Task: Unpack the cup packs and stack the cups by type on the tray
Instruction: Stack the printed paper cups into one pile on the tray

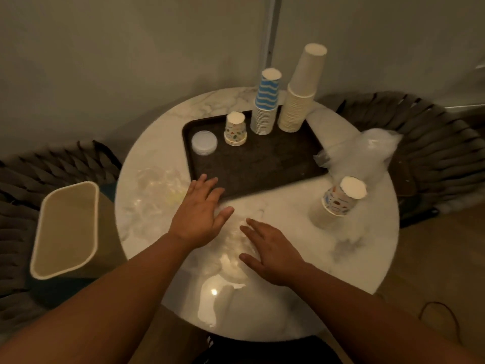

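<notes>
A dark tray (262, 164) lies on the round marble table (288, 298). Along its far edge stand a stack of clear lids or cups (204, 142), a short stack of patterned cups (235, 129), a tall blue-striped stack (266, 102) and a taller plain beige stack (301, 90). At the right, another patterned cup stack (341, 198) stands on the table inside clear wrapping. My left hand (202, 211) and my right hand (270, 253) hover with fingers spread over a clear plastic pack (233, 256) near the table's front. Neither hand grips anything.
Crumpled clear plastic (372, 151) lies at the tray's right corner, and more clear plastic (154, 190) lies at the table's left. A beige bin (65, 229) stands on the floor to the left. Woven chairs (433, 153) flank the table.
</notes>
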Demonstrator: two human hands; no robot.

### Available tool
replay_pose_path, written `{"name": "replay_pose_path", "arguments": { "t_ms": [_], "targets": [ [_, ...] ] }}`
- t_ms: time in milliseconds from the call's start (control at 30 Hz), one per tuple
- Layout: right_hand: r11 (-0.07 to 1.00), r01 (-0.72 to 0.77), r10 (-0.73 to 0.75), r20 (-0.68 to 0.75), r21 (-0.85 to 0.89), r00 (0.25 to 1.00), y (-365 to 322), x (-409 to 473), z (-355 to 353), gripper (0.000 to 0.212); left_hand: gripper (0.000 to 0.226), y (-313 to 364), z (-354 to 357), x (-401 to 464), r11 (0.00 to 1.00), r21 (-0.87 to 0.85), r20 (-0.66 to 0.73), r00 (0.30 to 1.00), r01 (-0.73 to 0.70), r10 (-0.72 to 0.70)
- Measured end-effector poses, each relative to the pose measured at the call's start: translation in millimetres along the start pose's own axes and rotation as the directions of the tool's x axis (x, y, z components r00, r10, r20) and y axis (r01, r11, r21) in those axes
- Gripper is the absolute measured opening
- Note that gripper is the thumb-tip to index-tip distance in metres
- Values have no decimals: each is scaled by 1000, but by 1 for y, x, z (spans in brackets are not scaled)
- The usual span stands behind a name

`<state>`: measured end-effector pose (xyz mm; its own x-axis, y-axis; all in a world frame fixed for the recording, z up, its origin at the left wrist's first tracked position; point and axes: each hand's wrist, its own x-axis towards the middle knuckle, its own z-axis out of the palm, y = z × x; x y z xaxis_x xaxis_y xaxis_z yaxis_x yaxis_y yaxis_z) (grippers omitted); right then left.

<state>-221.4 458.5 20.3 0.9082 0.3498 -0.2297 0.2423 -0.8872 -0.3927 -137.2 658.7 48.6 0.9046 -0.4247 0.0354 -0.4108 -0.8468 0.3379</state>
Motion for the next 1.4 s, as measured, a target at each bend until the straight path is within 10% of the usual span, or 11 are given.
{"name": "replay_pose_path", "arguments": {
  "t_ms": [400, 567, 700, 867, 1200, 1400],
  "targets": [
    [991, 134, -132, -126, 5, 983, 198, -98, -7, 38, 100, 186, 86, 77, 786, -512, 357, 918, 346, -171],
    [964, -139, 186, -203, 225, 961, 231, -89, -27, 71, 85, 210, 105, 89, 591, -707, 320, 921, 389, -224],
    [757, -84, 239, -154, 648, 959, 203, -47, -40, 90, 69, 221, 105, 95, 479, -774, 306, 907, 415, -290],
    [703, -45, 294, -232, 709, 927, 172, -11, -60, 85, 49, 205, 86, 97, 189, -849, 418, 846, 493, -331],
    [687, -68, 294, -191, 724, 936, 89, 42, -111, 70, 51, 115, -25, 94, 181, -930, 237, 900, 318, -366],
    [759, -88, 301, -228, 645, 926, 44, 78, -113, 69, 44, 62, -49, 103, 403, -859, 126, 893, 316, -431]
  ]
}}
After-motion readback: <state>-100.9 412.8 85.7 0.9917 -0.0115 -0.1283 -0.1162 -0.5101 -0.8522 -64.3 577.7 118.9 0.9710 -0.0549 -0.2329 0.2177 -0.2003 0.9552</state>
